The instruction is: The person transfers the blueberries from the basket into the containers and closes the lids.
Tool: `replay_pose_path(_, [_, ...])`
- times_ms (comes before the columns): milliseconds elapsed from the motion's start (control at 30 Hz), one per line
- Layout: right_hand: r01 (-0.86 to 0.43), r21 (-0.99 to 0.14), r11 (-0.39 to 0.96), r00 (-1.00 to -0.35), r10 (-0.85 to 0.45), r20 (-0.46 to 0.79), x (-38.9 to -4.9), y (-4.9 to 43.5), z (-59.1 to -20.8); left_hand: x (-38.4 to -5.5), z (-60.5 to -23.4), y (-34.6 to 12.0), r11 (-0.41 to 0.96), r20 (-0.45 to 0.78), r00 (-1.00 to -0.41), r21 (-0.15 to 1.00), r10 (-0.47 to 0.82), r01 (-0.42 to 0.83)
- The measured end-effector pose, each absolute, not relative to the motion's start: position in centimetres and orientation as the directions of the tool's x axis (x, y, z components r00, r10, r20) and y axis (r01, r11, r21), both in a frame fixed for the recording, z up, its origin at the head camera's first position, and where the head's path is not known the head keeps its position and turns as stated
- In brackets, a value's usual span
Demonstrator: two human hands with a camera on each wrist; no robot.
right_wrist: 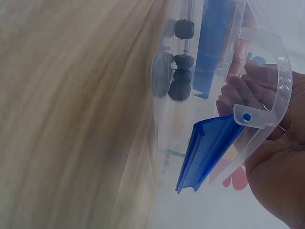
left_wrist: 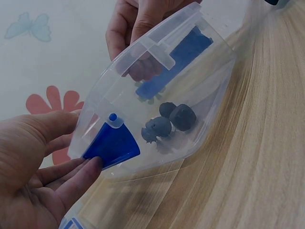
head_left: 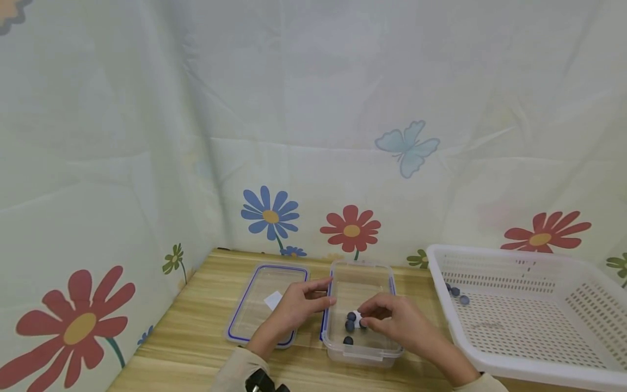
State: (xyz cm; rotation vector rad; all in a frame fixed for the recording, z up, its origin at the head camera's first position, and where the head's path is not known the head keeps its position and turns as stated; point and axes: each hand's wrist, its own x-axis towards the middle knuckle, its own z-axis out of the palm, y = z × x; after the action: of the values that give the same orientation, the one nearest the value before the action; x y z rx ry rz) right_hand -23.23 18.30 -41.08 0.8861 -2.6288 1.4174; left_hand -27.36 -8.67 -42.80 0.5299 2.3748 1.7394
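A clear plastic food container (head_left: 364,354) with blue side latches (left_wrist: 114,145) stands on the table. On its bottom lie several blueberries (left_wrist: 183,118), most of them close together. My left hand (head_left: 296,305) grips the container's left side, the thumb at the rim and other fingertips against the blue latch. Reaching in over the right side, my right hand (head_left: 399,321) has its fingers loosely bent above the blueberries. Nothing shows between its fingers (right_wrist: 238,93) in the right wrist view.
A clear lid (head_left: 250,321) with a blue seal lies left of the container. On the right stands a white perforated basket (head_left: 519,326) with a few blueberries (head_left: 455,292) at its left side. A printed flower curtain (head_left: 313,174) hangs behind the wooden table (head_left: 196,326).
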Motion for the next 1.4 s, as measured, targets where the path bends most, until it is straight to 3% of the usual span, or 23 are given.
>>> replay_pose_path(633, [-0.420, -0.832, 0.362, -0.870, -0.422, 0.256, -22.6, 18.2, -39.8, -27.4, -42.7, -8.6, 0.265, 0.079, -0.929, 0.946, 0.362, 0.184])
replay_pose_path(1400, [-0.461, -0.828, 0.318, -0.881, -0.273, 0.386, -20.3, 20.6, -33.6, -27.7, -43.1, -8.7, 0.244, 0.088, -0.924, 0.951, 0.372, 0.189])
